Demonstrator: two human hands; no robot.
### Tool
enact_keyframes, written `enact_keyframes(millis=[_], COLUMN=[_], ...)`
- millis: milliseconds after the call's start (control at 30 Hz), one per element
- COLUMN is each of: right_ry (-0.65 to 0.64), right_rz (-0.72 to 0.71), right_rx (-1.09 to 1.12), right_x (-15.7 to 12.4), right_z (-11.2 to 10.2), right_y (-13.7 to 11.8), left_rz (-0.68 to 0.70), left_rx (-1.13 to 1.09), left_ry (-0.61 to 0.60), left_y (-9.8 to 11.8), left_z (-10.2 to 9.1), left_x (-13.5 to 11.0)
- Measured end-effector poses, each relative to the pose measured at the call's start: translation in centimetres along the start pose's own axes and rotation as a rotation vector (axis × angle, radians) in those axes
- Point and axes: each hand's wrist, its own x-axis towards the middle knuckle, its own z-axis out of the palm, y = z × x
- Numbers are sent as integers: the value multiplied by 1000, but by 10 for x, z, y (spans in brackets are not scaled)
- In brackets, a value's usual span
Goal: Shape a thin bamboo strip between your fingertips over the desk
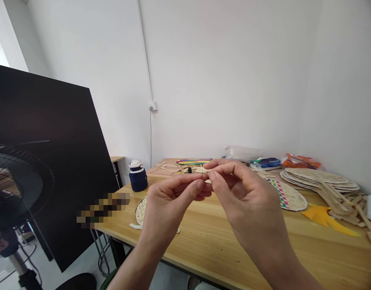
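My left hand (176, 199) and my right hand (246, 197) are raised in front of the table, fingertips nearly meeting. Between the left thumb and forefinger is pinched a thin, dark, needle-like piece (203, 175), too fine to identify surely. The right thumb and forefinger are pressed together right beside it; whatever they hold is too small to make out. Behind my left wrist lies a round woven fan (140, 211), partly hidden. Past my right hand, another woven fan (289, 196) with coloured checks lies on the wooden table (203, 237).
A dark blue jug (138, 177) stands at the table's left end. Stacked fans (321, 177), yellow cloth (327, 219) and plastic packets (300, 160) occupy the right. Coloured strips (194, 162) and a small black spool-like item (189, 170) lie behind. A floor fan (16, 185) and black panel (64, 161) stand left.
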Motion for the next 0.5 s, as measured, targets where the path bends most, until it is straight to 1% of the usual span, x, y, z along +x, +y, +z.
enact_keyframes(millis=[133,300,500], right_ry=[-15,-25,-30], right_rz=[2,2,-6], right_rx=[-8,-14,-4], right_x=[1,2,2], right_z=[0,-1,-1], right_y=[-1,-1,-1], left_rz=[0,-9,-9], left_rx=[10,13,20], left_ry=[-6,19,-11], left_y=[0,1,0], left_z=[0,2,0], left_x=[0,1,0])
